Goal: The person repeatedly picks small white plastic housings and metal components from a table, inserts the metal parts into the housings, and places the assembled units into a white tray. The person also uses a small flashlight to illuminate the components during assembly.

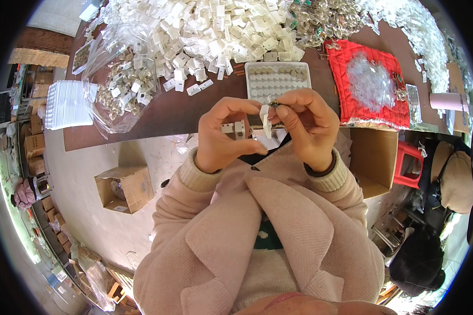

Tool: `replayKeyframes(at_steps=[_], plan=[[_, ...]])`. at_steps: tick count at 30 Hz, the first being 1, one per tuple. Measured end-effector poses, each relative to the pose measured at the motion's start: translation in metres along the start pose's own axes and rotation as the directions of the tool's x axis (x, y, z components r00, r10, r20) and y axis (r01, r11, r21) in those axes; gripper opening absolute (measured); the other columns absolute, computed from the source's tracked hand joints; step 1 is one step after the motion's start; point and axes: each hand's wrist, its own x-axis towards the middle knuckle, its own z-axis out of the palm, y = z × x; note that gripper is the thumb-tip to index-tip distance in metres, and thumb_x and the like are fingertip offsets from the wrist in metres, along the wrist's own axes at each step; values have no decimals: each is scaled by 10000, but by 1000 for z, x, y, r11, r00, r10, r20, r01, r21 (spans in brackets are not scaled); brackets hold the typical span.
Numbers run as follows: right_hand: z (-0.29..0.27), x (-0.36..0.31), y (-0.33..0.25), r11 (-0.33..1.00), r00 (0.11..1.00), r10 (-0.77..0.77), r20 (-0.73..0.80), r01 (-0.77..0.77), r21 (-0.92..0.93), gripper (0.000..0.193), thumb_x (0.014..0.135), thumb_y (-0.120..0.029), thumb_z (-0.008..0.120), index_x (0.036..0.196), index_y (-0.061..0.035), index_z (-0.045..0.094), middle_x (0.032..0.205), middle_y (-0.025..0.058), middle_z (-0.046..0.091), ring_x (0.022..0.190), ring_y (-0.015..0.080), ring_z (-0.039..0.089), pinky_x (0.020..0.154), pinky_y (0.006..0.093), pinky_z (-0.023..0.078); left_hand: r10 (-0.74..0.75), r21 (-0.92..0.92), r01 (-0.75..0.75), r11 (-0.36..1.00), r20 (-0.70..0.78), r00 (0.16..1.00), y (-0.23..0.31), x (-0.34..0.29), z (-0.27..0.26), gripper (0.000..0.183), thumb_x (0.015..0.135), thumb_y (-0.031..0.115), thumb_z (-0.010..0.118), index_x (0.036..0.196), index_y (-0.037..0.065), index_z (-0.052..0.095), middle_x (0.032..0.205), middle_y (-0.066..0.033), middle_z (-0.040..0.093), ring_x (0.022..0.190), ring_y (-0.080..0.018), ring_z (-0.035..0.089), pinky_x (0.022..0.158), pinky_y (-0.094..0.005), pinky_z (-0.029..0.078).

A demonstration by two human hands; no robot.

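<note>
At the near edge of the brown table [186, 107], midway along: your two hands, raised and close together.

Item, your left hand [220, 134]: fingers curled about a white plastic piece [239, 130], thumb set apart from the forefinger. Item, a second white piece [266, 122]: between your hands, tilted, its upper end beside your left forefinger tip; which fingers bear it, you cannot tell from this view.

Item, your right hand [307, 123]: thumb and forefinger tips pinching a small metal part [274, 104], dark in places, at the upper end of that second piece.

On the table beyond you: a white tray [278, 64] with rows of small round pieces [278, 83]; farther off, a broad heap of white plastic pieces [194, 31]. Far right of it, a heap of metal parts [326, 21], then clear plastic pieces [410, 18].

To your right: a red quilted cloth [352, 114] bearing a pile of clear pieces [370, 81]; past it, a pink roll [448, 102]. To your left: a clear bag [108, 123] with metal and white parts; beside it, stacked white ribbed trays [68, 105].

Below table level: an open carton [139, 189] at left, a larger cardboard box [376, 152] and a red stool [409, 178] at right.
</note>
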Motion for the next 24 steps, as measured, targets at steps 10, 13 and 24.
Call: replayKeyframes(at_steps=[10,13,24], plan=[[7,-4,-4,974,995,-99,9,99,-205,166,856,100,696,1004,25,698,927,94,700,825,140,694,705,254,564,-42,-98,24,995,-188,981,-9,-18,3,273,860,3,766,1121,-20,690,912,-29,687,744,-50,588,636,-200,481],[8,-4,-2,952,990,-135,29,138,-272,196,811,109,721,980,11,722,910,102,701,788,150,689,692,256,555,-35,-152,2,988,-212,977,-12,-19,6,263,879,5,758,1128,-34,685,878,-8,673,680,-28,551,580,-175,441],[0,-4,-5,987,984,147,103,-140,-76,196,839,90,714,1017,10,736,901,74,688,741,96,659,648,221,523,72,-120,-96,988,-195,978,-12,-17,6,257,841,-34,779,1079,-47,681,873,-17,675,696,-41,561,600,-191,458]])
